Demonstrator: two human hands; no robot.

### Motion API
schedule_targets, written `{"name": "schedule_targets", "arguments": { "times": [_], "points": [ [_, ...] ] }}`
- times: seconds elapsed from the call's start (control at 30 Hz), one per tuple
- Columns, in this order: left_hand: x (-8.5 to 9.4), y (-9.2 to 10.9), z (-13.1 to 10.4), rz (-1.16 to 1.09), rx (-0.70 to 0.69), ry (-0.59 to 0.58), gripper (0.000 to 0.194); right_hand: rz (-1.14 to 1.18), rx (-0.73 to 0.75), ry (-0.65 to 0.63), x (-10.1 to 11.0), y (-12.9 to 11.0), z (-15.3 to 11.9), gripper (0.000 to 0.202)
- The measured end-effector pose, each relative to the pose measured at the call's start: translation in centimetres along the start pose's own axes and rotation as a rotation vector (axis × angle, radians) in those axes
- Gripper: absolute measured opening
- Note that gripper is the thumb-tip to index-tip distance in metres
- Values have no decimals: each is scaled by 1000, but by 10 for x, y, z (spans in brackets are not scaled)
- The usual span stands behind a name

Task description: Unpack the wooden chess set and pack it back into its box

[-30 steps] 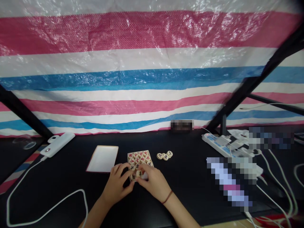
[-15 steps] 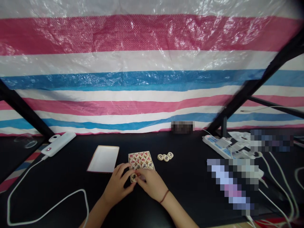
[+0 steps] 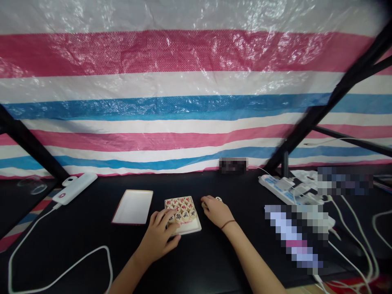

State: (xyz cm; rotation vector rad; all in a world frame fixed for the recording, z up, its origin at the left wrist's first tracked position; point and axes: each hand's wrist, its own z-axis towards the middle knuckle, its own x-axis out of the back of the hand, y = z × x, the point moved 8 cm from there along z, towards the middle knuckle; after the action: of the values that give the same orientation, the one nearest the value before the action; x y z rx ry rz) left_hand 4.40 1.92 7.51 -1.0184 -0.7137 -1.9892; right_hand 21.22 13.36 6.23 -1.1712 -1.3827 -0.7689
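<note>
A shallow box (image 3: 192,227) of round Chinese chess pieces stands mid-table, with rows of red and black characters and a bare strip along its near side. My left hand (image 3: 158,237) rests at the box's left side, fingers spread over the nearest pieces, thumb apart. To the right of the box, my right hand (image 3: 217,210) is closed with fingertips down on a Chinese chess piece (image 3: 204,205), mostly covered by the fingers. Another loose chess piece (image 3: 218,199) peeks out behind that hand. Left of the box lies the box lid (image 3: 133,207), its white inside facing up.
A white power bank (image 3: 76,188) with a cable (image 3: 104,249) lies at the left. On the right are a power strip (image 3: 277,189) with plugs, white cables and a blurred-out device (image 3: 295,239). A striped tarp (image 3: 171,102) hangs behind the black table (image 3: 183,271).
My right hand has left the box and moved right to the loose pieces. The box's near strip now shows uncovered. My left hand stays at the box, its fingers spread wider.
</note>
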Motion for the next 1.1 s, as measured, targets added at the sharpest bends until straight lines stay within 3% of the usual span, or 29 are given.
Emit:
{"name": "schedule_targets", "arguments": {
  "times": [0.2,0.33,0.43,0.63,0.83,1.1],
  "points": [
    [-3,2,-2,27,-5,21,15,74,40,114,6,-4,-5,26],
    [11,7,3,67,6,131,38,460,183,255,22,-25,-21,25],
    [19,5,12,53,36,202,50,722,234,226,22,-44,-31,29],
    [5,-4,28,-132,76,121,31,946,238,189,10,-59,-32,27],
    [7,-23,10,-214,246,117,20,1095,178,168,-1,-41,-21,34],
    [4,3,7,-127,65,13,11,1194,160,113,-10,-31,-21,39]
  ]
}}
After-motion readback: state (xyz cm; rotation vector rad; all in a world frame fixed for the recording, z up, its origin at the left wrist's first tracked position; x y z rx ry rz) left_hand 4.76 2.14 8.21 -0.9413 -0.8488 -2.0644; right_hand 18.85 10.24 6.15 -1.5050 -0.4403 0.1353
